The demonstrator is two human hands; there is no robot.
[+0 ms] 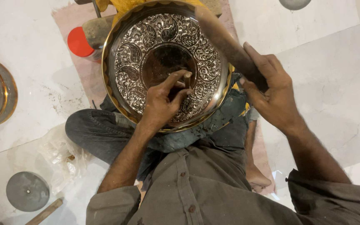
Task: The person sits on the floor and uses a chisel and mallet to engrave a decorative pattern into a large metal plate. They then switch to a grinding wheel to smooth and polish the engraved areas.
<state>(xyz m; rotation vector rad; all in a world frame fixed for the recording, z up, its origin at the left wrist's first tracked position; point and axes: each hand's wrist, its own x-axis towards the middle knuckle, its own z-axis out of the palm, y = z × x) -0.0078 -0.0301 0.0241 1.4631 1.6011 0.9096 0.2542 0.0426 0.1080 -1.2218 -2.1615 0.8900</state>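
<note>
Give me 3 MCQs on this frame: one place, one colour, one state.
1. Where is the grey disc?
A. On the plate
B. On the floor, lower left
C. In the right hand

2. What colour is the round lid left of the plate?
A. Red
B. Blue
C. Green

3. What is the left hand doing?
A. Lying flat on the floor
B. Pinching a thin tool against the plate's centre
C. Gripping the wooden handle

Answers:
1 B: the disc lies on the pale floor beside crumpled plastic.
2 A: the lid is plainly red.
3 B: its fingers close on the tool over the dark centre, while the right hand holds the wooden mallet.
</note>
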